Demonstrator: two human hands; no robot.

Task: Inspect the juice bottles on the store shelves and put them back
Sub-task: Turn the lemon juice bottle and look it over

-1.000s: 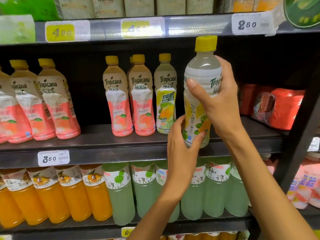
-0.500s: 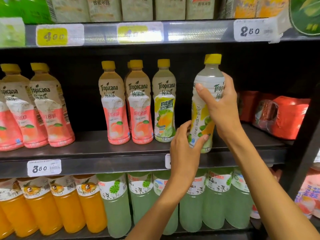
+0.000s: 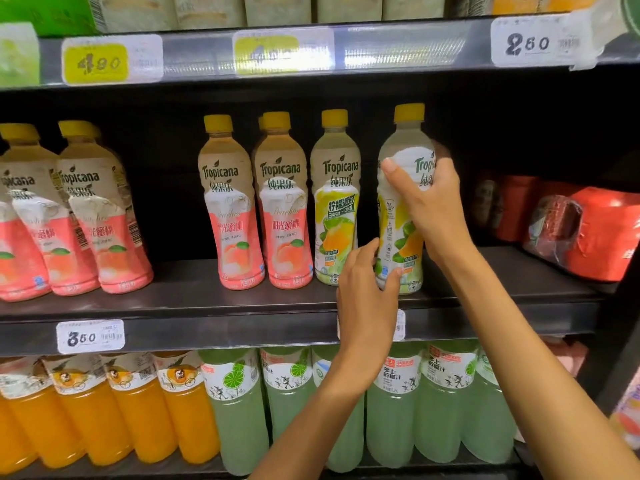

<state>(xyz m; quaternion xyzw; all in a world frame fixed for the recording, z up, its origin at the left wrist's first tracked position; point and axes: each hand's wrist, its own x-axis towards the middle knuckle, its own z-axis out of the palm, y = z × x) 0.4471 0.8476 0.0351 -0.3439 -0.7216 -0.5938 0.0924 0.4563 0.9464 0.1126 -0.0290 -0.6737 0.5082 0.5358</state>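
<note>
A lemon-lime Tropicana bottle (image 3: 398, 216) with a yellow cap stands upright at the middle shelf (image 3: 207, 306), its base at shelf level. My right hand (image 3: 433, 209) grips its upper half from the right, thumb across the label. My left hand (image 3: 367, 292) holds its bottom from the left, fingers curled round the base. Just to its left stands a matching lemon-lime bottle (image 3: 336, 199), then two pink peach Tropicana bottles (image 3: 232, 209).
More peach bottles (image 3: 100, 220) lean at the shelf's left. Red shrink-wrapped packs (image 3: 588, 230) sit at the right. Below stand orange juice bottles (image 3: 121, 410) and pale green lime bottles (image 3: 235, 410). A dark upright post (image 3: 623, 323) bounds the right side.
Both hands have lowered the lemon-lime bottle and moved it back into the shelf, from held up in front of the shelf edge to shelf level beside its match.
</note>
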